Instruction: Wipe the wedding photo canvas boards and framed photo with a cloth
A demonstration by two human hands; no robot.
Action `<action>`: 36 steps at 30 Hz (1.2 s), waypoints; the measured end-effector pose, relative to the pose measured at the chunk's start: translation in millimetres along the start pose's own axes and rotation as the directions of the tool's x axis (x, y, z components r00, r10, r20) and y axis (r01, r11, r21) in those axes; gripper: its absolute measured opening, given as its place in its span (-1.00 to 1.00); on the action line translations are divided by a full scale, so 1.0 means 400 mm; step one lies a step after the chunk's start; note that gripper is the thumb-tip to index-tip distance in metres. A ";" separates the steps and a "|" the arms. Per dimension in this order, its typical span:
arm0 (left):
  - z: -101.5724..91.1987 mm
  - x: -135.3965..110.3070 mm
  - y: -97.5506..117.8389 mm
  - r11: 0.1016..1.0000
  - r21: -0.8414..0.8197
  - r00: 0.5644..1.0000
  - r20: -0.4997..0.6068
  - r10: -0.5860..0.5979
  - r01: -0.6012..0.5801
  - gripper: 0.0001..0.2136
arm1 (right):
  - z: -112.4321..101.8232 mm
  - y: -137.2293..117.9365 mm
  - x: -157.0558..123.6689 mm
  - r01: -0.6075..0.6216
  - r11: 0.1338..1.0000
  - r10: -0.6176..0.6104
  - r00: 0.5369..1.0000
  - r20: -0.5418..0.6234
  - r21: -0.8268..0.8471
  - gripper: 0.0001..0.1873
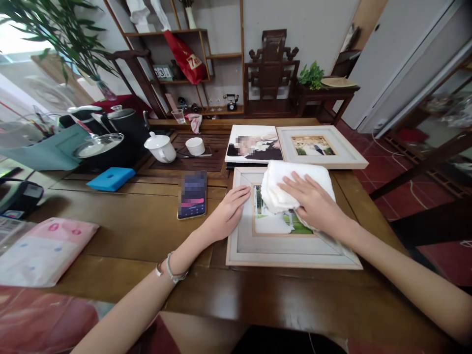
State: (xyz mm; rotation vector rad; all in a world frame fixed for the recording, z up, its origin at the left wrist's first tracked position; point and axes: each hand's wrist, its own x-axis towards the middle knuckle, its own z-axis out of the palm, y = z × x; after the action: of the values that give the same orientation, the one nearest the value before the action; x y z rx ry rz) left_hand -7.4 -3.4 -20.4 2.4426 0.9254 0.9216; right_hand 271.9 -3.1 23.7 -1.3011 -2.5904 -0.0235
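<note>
A picture frame (243, 248) with a pale, wide border lies flat on the wooden table, and a photo with green grass shows inside it. Over its upper right part lies a folded white towel (280, 184). My right hand (313, 199) presses on this towel from above, fingers spread across the cloth. At the frame's left side, my left hand (230, 211) holds the edge, its fingers bent together over the border. The towel and right hand hide part of the photo.
Behind the frame lie a photo panel (254, 142) and another framed picture (352, 150). A phone (192, 194) is left of my left hand. Farther left are a blue block (110, 178), a lidded white cup (160, 147), a small white bowl (195, 146) and a pink-white packet (47, 250).
</note>
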 end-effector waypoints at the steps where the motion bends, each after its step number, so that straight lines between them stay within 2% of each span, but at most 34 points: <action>1: -0.001 0.001 0.001 1.000 0.001 1.000 0.002 -0.003 0.003 -0.59 | 0.004 0.007 0.022 -0.020 1.000 0.020 1.000 -0.006 -0.020 -0.28; 3: -0.001 0.002 0.002 1.000 0.007 1.000 -0.001 -0.003 0.003 -0.59 | 0.002 0.002 0.052 -0.049 0.998 0.050 0.999 0.016 -0.032 -0.28; 5: -0.001 0.002 0.003 1.000 0.017 1.000 -0.004 0.000 0.000 -0.59 | -0.011 -0.030 0.056 -0.047 0.999 0.048 0.996 0.078 -0.013 -0.27; 8: 0.002 0.000 0.001 1.000 0.017 1.000 -0.011 -0.002 0.002 -0.59 | -0.044 -0.120 0.005 0.008 0.998 -0.021 0.974 0.224 0.056 -0.24; 10: 0.004 -0.001 -0.002 1.000 0.003 1.000 -0.023 -0.002 0.002 -0.59 | -0.072 -0.188 -0.051 0.073 0.987 -0.114 0.945 0.308 0.142 -0.22; 14: 0.009 -0.002 -0.012 0.999 -0.028 0.998 -0.046 0.035 -0.036 -0.58 | -0.117 -0.281 -0.137 0.282 0.884 -0.400 0.870 0.288 0.373 -0.19; 16: 0.009 -0.003 -0.016 0.998 -0.030 0.997 -0.052 0.054 -0.056 -0.59 | -0.123 -0.290 -0.150 0.308 0.857 -0.439 0.855 0.275 0.413 -0.20; 17: 0.008 -0.003 -0.017 0.998 -0.031 0.997 -0.052 0.057 -0.058 -0.59 | -0.121 -0.285 -0.148 0.290 0.865 -0.419 0.866 0.273 0.410 -0.20; 21: 0.004 -0.003 -0.009 0.998 -0.044 0.999 -0.023 0.042 -0.043 -0.58 | -0.104 -0.225 -0.102 0.146 0.933 -0.244 0.929 0.279 0.329 -0.22; 24: 0.003 -0.002 -0.001 1.000 -0.026 1.000 -0.018 0.011 -0.011 -0.60 | -0.087 -0.171 -0.041 0.067 0.983 -0.114 0.953 0.281 0.173 -0.29; 28: 0.005 0.000 0.001 1.000 -0.020 0.999 -0.039 0.001 -0.001 -0.61 | -0.062 -0.155 0.019 0.001 0.998 0.011 0.987 0.160 -0.070 -0.47; 31: 0.004 0.001 0.002 1.000 -0.026 0.999 -0.033 -0.003 0.003 -0.61 | -0.048 -0.210 0.009 0.066 0.990 -0.049 0.989 0.138 -0.125 -0.56; 33: 0.002 0.000 0.003 0.999 -0.031 0.999 -0.030 -0.010 0.009 -0.61 | -0.042 -0.266 -0.024 0.177 0.973 -0.161 0.980 0.113 -0.148 -0.54; 36: -0.001 -0.003 0.002 0.999 -0.048 1.000 -0.020 0.005 -0.006 -0.59 | -0.042 -0.333 -0.082 0.318 0.919 -0.326 0.945 0.003 -0.233 -0.52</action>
State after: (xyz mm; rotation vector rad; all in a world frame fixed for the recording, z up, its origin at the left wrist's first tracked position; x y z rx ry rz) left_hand -7.9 -4.8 -20.0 2.4012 0.8940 0.9608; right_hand 188.5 -111.4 45.2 -0.9101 -2.8061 -0.4141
